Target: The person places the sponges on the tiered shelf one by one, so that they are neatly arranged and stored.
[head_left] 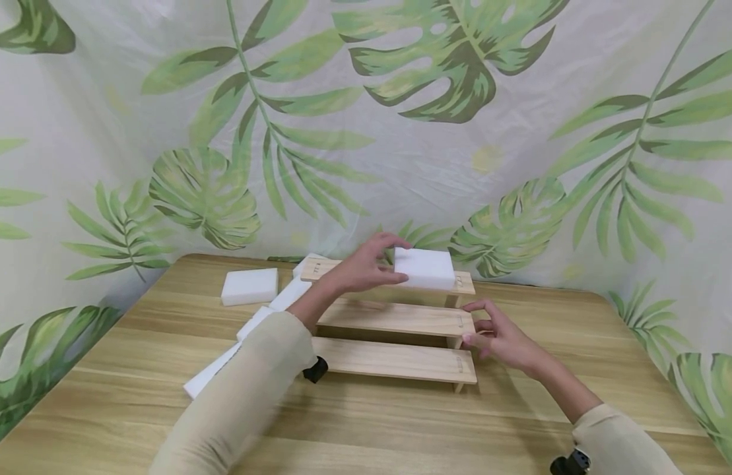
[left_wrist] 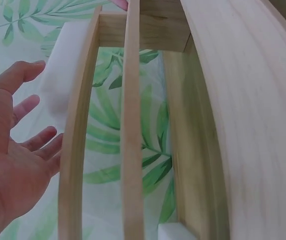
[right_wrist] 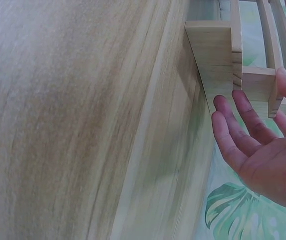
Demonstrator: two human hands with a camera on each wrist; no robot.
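Observation:
A three-step wooden display stand (head_left: 395, 318) stands on the table. On the right part of its top step sits a white foam block (head_left: 425, 267). My left hand (head_left: 366, 264) is at the block's left end, thumb by the front corner and a finger by the back one. In the left wrist view those fingers (left_wrist: 25, 72) lie loose beside the block, not curled round it. My right hand (head_left: 505, 336) holds the right end of the stand's middle step between thumb and index finger. Its other fingers (right_wrist: 240, 130) hang below, near the lowest step's end.
Another white foam block (head_left: 249, 287) lies on the table at the back left. Several white foam pieces (head_left: 214, 373) lie along the stand's left side, partly hidden by my left arm. A leaf-patterned cloth (head_left: 318, 132) hangs behind the table.

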